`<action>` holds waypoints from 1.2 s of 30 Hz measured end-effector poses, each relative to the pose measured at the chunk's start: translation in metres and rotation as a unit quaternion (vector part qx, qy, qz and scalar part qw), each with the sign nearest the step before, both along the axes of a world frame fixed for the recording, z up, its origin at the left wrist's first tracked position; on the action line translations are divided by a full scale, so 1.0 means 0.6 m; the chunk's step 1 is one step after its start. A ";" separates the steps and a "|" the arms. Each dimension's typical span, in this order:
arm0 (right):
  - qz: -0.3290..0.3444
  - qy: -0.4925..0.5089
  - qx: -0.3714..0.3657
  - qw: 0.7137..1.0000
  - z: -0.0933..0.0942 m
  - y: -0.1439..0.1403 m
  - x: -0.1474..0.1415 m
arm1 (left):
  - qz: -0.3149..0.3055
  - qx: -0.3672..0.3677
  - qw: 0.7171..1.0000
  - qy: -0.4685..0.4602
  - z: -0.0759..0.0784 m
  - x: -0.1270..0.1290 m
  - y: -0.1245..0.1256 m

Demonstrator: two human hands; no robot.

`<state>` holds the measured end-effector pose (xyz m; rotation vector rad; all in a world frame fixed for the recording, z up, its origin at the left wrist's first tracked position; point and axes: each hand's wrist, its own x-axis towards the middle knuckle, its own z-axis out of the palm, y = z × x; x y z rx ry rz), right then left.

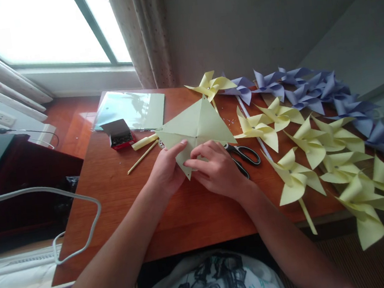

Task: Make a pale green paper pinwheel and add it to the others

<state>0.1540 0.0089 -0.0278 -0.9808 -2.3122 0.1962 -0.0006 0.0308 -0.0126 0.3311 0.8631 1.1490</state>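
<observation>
Over the middle of the table I hold a pale yellow paper square (183, 130), slit from its corners, with small holes at the tips and a dot at its centre. My left hand (169, 167) grips its near left side, thumb on top and fingers underneath. The fingers of my right hand (215, 164) are bent against the near edge, pinching the paper close to its lower point. Black-handled scissors (249, 154) lie just right of that hand, partly covered. To the left are a rolled yellow paper stick (143, 155) and a wider yellow roll (144, 142).
Behind on the left stand a small red box (121, 141) with its dark lid up and a glossy packet of paper sheets (132, 109). Finished yellow pinwheels (293, 173) and purple pinwheels (311, 87) cover the right side. A white cable (86, 199) loops at the left edge.
</observation>
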 end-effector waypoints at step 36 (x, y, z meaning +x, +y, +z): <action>-0.210 0.233 -0.058 0.948 0.018 0.003 0.005 | 0.011 0.075 0.996 0.038 -0.007 0.017 -0.014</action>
